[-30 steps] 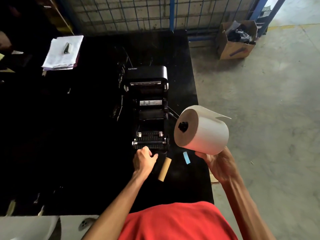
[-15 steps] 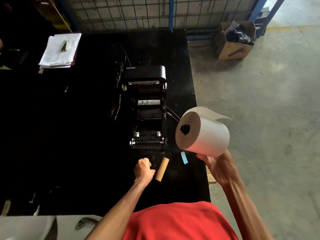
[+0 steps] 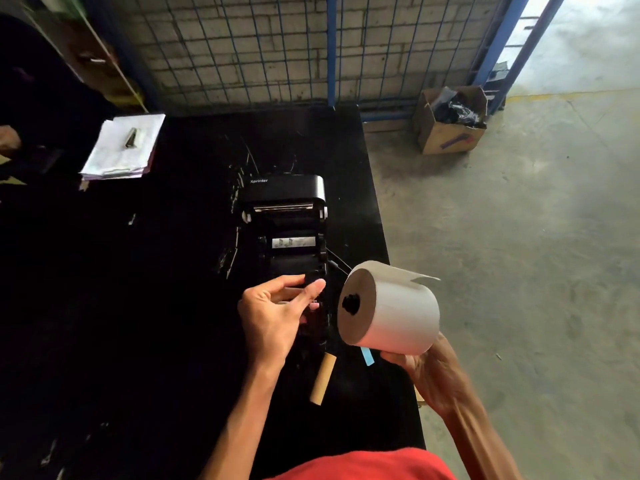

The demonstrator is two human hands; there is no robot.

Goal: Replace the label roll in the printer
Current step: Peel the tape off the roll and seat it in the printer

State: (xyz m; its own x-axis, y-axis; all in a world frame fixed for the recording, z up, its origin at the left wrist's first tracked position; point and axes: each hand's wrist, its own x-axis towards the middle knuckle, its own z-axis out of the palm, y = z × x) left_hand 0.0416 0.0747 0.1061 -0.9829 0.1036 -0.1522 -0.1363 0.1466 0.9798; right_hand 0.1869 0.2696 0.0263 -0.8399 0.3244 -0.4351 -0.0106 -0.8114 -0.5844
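A large black tabletop (image 3: 104,306) filled the left of the head view. On it, near its right edge, stood a black plastic label printer (image 3: 285,216) with its lid swung open toward twelve o'clock. At four o'clock from the printer, a big white label roll (image 3: 394,313) with a black core hub was cradled from beneath by the right hand (image 3: 429,372), fingers curled around it. The left hand (image 3: 277,313) hovered over the printer's front, thumb and fingers pinched on a small black part. A brown cardboard core tube (image 3: 322,379) lay at six o'clock from the printer, a small blue strip (image 3: 367,356) just beside it.
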